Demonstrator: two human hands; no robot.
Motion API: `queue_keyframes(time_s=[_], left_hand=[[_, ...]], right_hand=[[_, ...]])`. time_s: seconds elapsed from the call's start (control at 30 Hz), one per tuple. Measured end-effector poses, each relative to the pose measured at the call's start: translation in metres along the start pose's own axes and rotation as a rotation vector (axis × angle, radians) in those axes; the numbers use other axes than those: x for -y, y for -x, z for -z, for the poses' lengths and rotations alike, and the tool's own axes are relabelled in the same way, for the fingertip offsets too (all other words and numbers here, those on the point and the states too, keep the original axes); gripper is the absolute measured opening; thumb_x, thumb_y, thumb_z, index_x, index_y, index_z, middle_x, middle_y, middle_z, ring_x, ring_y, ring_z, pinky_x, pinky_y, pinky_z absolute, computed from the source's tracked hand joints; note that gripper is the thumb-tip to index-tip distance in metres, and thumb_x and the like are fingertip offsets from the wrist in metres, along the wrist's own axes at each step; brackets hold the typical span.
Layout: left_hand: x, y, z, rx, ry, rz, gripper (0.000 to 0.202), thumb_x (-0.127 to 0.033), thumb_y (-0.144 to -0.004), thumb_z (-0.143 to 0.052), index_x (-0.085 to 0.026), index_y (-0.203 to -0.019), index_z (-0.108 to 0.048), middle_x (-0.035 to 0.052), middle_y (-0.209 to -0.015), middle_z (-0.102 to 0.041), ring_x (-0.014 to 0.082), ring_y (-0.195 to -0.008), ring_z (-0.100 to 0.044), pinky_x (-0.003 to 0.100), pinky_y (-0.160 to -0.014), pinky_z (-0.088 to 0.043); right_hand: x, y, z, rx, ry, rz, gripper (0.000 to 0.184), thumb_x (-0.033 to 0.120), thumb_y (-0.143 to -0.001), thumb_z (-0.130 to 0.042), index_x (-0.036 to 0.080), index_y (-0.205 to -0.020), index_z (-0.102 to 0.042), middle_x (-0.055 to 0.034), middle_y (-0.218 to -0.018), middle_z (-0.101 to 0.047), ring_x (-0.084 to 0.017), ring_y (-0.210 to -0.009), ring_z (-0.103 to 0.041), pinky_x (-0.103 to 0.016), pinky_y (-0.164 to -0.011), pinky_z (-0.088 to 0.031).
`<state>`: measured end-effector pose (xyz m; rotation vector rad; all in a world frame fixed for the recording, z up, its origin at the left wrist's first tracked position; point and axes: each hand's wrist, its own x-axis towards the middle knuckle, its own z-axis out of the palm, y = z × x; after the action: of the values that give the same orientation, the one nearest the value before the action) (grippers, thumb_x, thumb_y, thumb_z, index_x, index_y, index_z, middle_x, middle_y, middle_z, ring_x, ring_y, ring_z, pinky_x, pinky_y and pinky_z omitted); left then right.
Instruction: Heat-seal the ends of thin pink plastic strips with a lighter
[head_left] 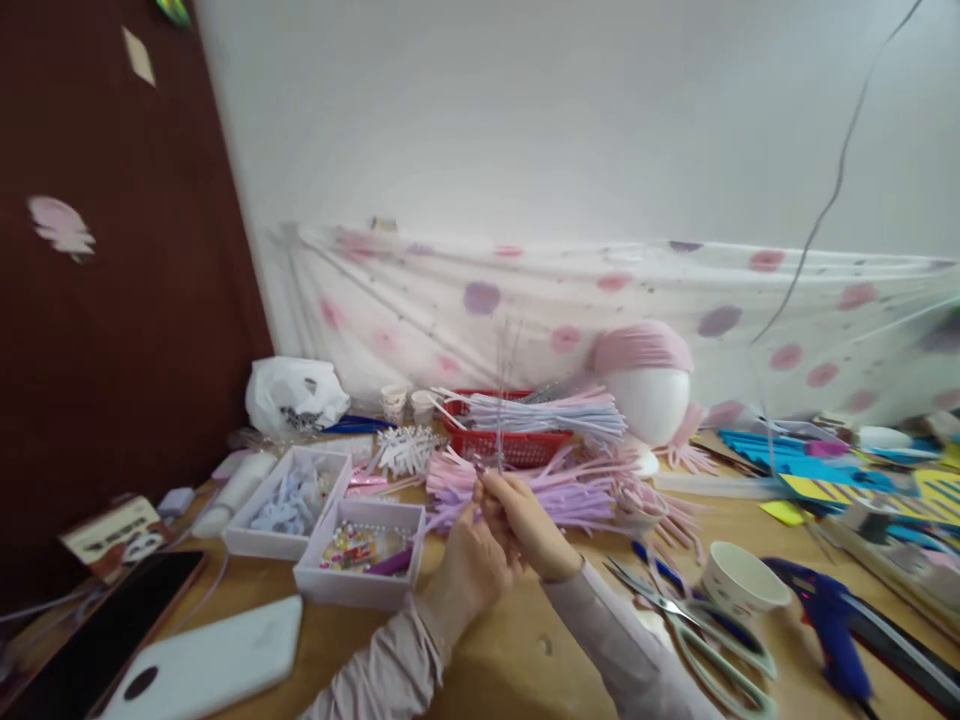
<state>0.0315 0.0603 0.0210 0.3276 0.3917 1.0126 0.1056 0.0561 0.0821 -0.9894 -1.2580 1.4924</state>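
My left hand (480, 550) and my right hand (529, 525) meet over the front middle of the table, both with fingers closed. From between them rises a small bundle of thin wires (500, 400), upright and blurred, spreading slightly at the top. The fingers of both hands are pressed together round its lower end; what else they hold there is hidden. Just behind the hands lie pink fuzzy stems (450, 470) and purple fuzzy stems (577, 502). A white box of beads (360, 595) stands left of my left hand.
Scissors (679, 610), a paper cup (739, 580) and a blue glue gun (829, 620) lie at right. A red basket (510, 447) bears pale stems behind. A white foam head (645, 400) stands at back right. At left are a phone (112, 630) and a white device (217, 655).
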Motion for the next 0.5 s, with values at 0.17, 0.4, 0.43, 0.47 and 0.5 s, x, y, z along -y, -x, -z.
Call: queue_keyframes(time_s=[0.17, 0.4, 0.43, 0.47, 0.5], left_hand=[[-0.014, 0.015, 0.006, -0.042, -0.073, -0.153, 0.032, -0.045, -0.081, -0.055, -0.015, -0.089, -0.062, 0.0082, -0.09, -0.068, 0.021, -0.091, -0.063, 0.033, -0.086, -0.043], [-0.019, 0.034, 0.0, -0.123, -0.542, -0.433, 0.024, -0.029, -0.073, -0.07, -0.013, -0.09, -0.064, 0.008, -0.082, -0.069, 0.0193, -0.084, -0.064, 0.03, -0.082, -0.044], [-0.019, 0.035, 0.0, -0.122, -0.57, -0.438, 0.024, -0.03, -0.073, -0.069, -0.013, -0.089, -0.064, 0.0082, -0.081, -0.069, 0.0192, -0.082, -0.065, 0.03, -0.081, -0.044], [-0.018, 0.037, 0.0, -0.123, -0.59, -0.44, 0.025, -0.032, -0.074, -0.069, -0.012, -0.089, -0.064, 0.0084, -0.08, -0.069, 0.0193, -0.081, -0.065, 0.03, -0.079, -0.045], [-0.018, 0.038, 0.001, -0.127, -0.605, -0.441, 0.026, -0.033, -0.074, -0.068, -0.012, -0.087, -0.063, 0.0085, -0.078, -0.069, 0.0193, -0.08, -0.065, 0.03, -0.077, -0.046]], right_hand=[[-0.02, 0.01, 0.014, -0.029, 0.279, -0.178, 0.033, 0.05, -0.079, -0.05, 0.019, -0.068, -0.043, 0.0097, -0.047, -0.032, -0.004, -0.034, -0.023, -0.018, -0.032, -0.014], [-0.032, 0.03, 0.014, 0.066, 0.311, -0.331, 0.035, 0.048, -0.087, -0.038, 0.02, -0.065, -0.035, 0.0088, -0.05, -0.029, -0.004, -0.036, -0.02, -0.017, -0.034, -0.014], [-0.032, 0.031, 0.014, 0.082, 0.296, -0.36, 0.035, 0.048, -0.087, -0.037, 0.02, -0.066, -0.034, 0.0091, -0.049, -0.028, -0.004, -0.036, -0.019, -0.017, -0.034, -0.013], [-0.033, 0.032, 0.014, 0.096, 0.279, -0.381, 0.035, 0.048, -0.087, -0.037, 0.02, -0.066, -0.033, 0.0094, -0.049, -0.027, -0.004, -0.036, -0.018, -0.017, -0.035, -0.012], [-0.034, 0.032, 0.014, 0.11, 0.259, -0.387, 0.034, 0.048, -0.088, -0.036, 0.021, -0.067, -0.033, 0.0095, -0.049, -0.026, -0.004, -0.037, -0.017, -0.018, -0.035, -0.011]])
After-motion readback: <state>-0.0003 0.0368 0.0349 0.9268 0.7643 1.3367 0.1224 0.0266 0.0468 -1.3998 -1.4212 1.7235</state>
